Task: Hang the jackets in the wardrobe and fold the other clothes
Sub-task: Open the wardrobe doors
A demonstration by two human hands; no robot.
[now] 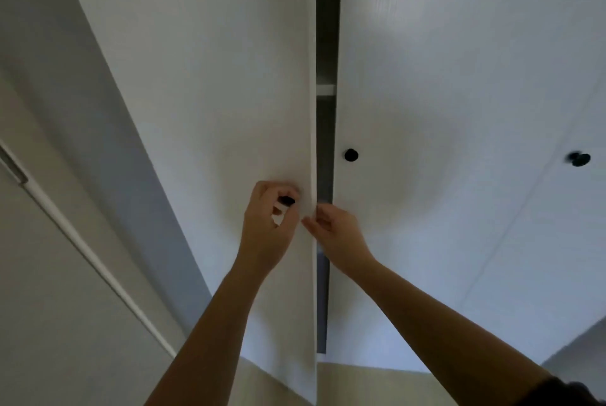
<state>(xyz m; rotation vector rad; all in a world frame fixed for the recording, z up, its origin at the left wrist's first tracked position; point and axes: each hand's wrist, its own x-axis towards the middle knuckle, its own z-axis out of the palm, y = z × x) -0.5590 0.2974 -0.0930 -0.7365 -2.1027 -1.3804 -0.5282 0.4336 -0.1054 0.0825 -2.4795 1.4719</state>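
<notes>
A white wardrobe fills the view. Its left door (229, 94) stands slightly ajar, with a dark narrow gap (325, 149) beside the middle door (442, 110). My left hand (269, 222) grips the small black knob (288, 200) of the left door. My right hand (334, 231) holds the free edge of that same door, fingers curled round it just below knob height. A white shelf edge (325, 89) shows inside the gap. No jackets or other clothes are in view.
The middle door carries a black knob (351, 155), and a further door at the right has another black knob (579, 159). A grey wall and a white door frame (82, 241) lie to the left. Pale flooring (377, 386) shows below the doors.
</notes>
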